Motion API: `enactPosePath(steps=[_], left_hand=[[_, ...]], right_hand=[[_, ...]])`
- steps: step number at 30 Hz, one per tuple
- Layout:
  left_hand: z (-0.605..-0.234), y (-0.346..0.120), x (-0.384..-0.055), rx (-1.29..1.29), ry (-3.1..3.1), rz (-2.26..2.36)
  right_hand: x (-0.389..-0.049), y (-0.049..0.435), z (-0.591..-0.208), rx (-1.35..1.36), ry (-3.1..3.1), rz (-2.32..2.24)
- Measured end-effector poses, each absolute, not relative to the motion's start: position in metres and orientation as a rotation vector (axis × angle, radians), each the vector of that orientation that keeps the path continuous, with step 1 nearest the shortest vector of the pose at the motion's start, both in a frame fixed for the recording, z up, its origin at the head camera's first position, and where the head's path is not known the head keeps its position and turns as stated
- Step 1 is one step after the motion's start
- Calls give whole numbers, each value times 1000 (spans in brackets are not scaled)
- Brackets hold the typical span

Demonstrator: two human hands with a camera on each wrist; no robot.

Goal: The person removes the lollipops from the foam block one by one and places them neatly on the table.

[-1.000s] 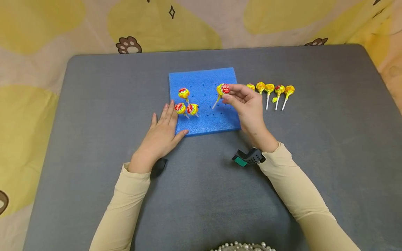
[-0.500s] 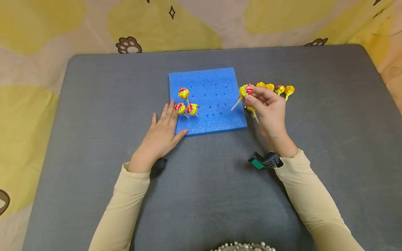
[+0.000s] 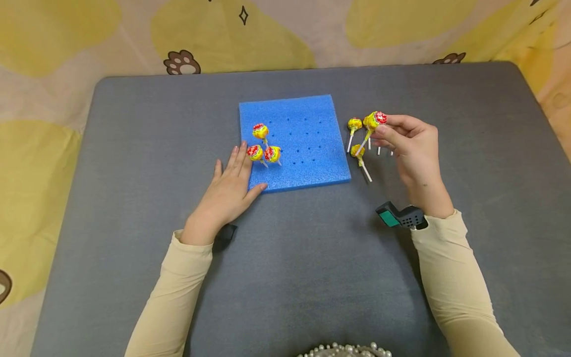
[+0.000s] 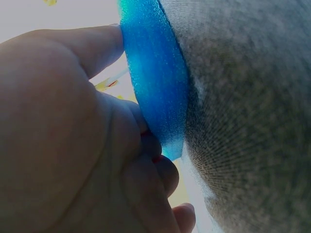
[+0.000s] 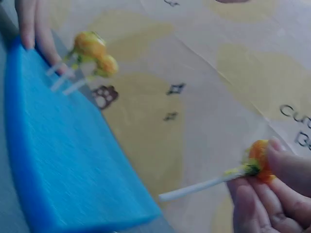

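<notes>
My right hand pinches a yellow and red wrapped lollipop by its head, right of the blue foam board; its white stick points down and left. In the right wrist view the held lollipop shows clear of the board. Three lollipops stand with their sticks in the left part of the board, which has rows of small holes. Fingers straight, my left hand rests along the board's left edge. The left wrist view shows that hand touching the foam's side.
Beside the board's right edge lie a lollipop and, nearer me, another lollipop. Sticks of other lollipops show under my right hand, which hides their heads. The grey table reaches back to a yellow patterned cloth.
My right hand has carried the lollipop from above the board to the right, over the loose lollipops. Two lollipops beside the board now show fully. The left hand has stayed in place.
</notes>
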State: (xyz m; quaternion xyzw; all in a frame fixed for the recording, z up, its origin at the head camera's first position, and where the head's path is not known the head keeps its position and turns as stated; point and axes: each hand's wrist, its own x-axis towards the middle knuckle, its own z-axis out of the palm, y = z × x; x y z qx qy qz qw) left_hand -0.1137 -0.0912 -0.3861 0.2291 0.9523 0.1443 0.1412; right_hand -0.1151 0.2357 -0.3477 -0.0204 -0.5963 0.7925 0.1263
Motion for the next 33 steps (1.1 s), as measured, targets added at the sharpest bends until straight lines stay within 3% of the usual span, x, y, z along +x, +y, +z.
enactPosePath(steps=[17,33], left_hand=[[-386,-91,-115,667,2744,413],[-387,-91,-115,674,2750,418]], right_hand=[[-118,280,-344,-375,-2278,2363],[-126,286,-365,-484,-2623,2138]])
